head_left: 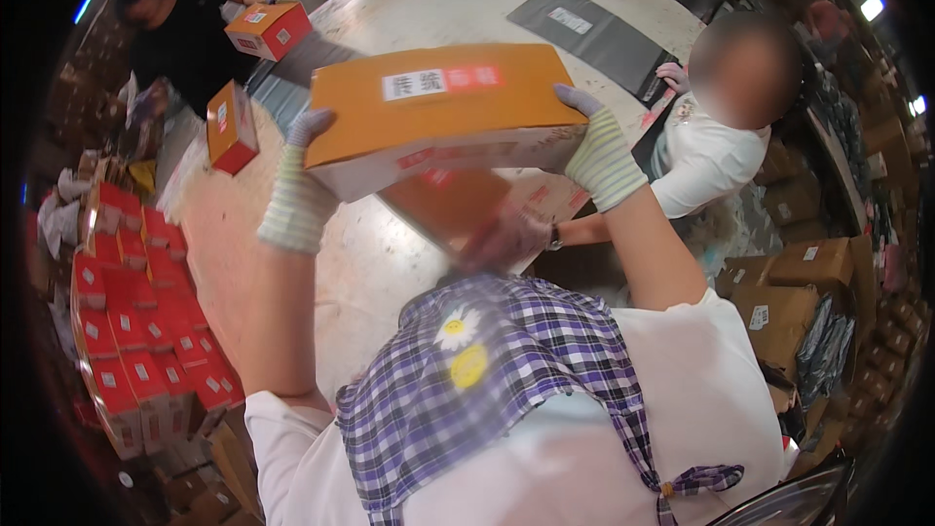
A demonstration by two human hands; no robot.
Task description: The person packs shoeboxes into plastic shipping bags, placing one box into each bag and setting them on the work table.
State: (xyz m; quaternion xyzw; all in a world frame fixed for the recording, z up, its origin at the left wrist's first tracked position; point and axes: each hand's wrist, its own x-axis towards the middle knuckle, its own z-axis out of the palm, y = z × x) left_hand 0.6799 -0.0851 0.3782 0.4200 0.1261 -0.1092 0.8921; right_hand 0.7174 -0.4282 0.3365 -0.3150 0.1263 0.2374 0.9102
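Between my two raised hands is a long cardboard box (360, 122) with an orange top, pale sides and a printed label. My left hand (300, 185), in a striped work glove, grips its left end. At the right end, my right hand (606, 158) clasps it in a matching glove. Thumbs show at the box's edges; the other fingers are mostly hidden. Partly covered below it, another orange-brown box (448, 206) lies on the white table (341, 282). A co-worker's gloved hand (506, 242) is beside that lower box, blurred.
A person in white (716, 151) stands at right, by a grey mailer bag (594, 39). At far left, a person in black (190, 34) has a hand on a small orange box (268, 29); another box (232, 127) stands nearby. Red boxes (141, 321) are stacked left, brown cartons (799, 282) right.
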